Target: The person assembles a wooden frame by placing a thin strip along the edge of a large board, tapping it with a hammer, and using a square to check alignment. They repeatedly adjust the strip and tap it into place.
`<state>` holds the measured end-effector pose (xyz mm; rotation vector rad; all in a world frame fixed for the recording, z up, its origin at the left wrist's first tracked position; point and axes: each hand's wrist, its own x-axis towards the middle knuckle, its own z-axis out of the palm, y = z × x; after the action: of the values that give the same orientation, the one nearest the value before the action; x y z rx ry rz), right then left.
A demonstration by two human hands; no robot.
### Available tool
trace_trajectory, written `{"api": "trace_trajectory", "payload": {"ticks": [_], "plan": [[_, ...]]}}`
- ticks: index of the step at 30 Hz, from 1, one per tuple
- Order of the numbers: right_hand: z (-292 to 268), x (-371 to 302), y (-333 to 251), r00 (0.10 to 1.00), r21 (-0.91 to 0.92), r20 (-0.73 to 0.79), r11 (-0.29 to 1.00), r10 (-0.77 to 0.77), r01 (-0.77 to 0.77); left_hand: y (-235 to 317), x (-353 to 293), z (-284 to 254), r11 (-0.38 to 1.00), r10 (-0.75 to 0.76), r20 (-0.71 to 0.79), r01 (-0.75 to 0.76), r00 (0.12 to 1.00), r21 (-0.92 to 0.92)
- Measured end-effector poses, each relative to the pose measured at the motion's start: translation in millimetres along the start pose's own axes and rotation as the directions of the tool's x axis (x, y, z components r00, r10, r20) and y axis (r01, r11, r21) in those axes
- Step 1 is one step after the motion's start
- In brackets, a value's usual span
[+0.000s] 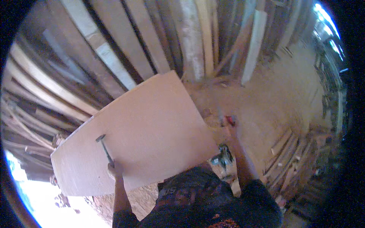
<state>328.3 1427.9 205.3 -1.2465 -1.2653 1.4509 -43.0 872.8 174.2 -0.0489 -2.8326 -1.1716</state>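
My left hand (115, 170) is closed round the handle of a hammer (105, 148). The hammer lies over a broad, pale brown wooden panel (152, 125), with its head pointing away from me. Past the panel's right edge, my right hand (230, 130) is closed on a red-handled tool (229, 120). A thin greyish part seems to stick out ahead of it, but blur hides its exact kind. The panel spreads in front of my body, its near edge close to my waist.
Long planks (140, 34) lean upright along the far side. A dark, greenish power tool (224, 156) sits low beside the panel's near right corner. Wood offcuts (285, 155) are piled on the right, on a dusty brown floor (281, 95). Bright light enters at lower left.
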Motion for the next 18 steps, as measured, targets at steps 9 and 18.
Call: {"api": "trace_trajectory", "payload": {"ticks": [9,18], "plan": [[75.9,-45.6,-30.9,0.889,-0.087,0.416,0.981,0.193,-0.173,23.9,-7.4,5.7,0.963,-0.144,-0.019,0.144,0.989,0.226],[216.6,-191.4,24.0,0.613,-0.164,0.789,0.975,0.040,0.148,29.3,-22.5,-12.2,0.942,-0.130,0.044,0.137,0.991,-0.308]]}}
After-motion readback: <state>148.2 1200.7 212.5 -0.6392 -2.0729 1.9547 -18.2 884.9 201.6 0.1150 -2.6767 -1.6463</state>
